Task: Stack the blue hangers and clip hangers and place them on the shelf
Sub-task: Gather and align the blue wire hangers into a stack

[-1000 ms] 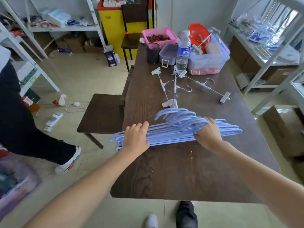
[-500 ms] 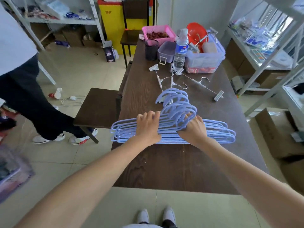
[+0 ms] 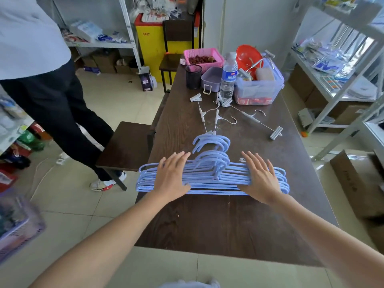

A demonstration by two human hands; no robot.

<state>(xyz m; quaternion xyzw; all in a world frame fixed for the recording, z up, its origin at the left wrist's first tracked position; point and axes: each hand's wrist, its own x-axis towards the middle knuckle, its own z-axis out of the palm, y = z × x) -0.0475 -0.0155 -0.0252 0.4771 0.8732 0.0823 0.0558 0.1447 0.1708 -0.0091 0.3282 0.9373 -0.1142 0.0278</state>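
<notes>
Hangers [image 3: 212, 179], blue and stacked flat, lay across the near middle of the counter [image 3: 228, 221], their hooks pointing away from the person and fanned a little out of line. The left end of the stack stuck out past the counter's left edge. The left hand [image 3: 172, 177] lay palm down on the left part of the stack, fingers [image 3: 176, 160] straight and slightly spread, gripping nothing. The right hand [image 3: 259, 179] lay flat the same way on the right part, fingers [image 3: 252, 161] spread, with the hooks between the two hands.

Clip hangers [image 3: 216, 117], white with wire hooks, lay loose on the counter beyond the blue stack; the nearest ones reached the blue hooks, and one [image 3: 259, 123] lay apart to the right with its clip toward the counter's right side. At the far end stood a water bottle [image 3: 228, 77], a dark cup [image 3: 193, 76], a small lilac box [image 3: 211, 80], a pink basket [image 3: 202, 57] and a clear bin [image 3: 257, 90] holding a red bowl [image 3: 248, 57].

A stool [image 3: 124, 146] stood against the counter's left side. Another person [image 3: 41, 84] in dark trousers stood to the left. White shelves [image 3: 336, 65] stood on the right.
</notes>
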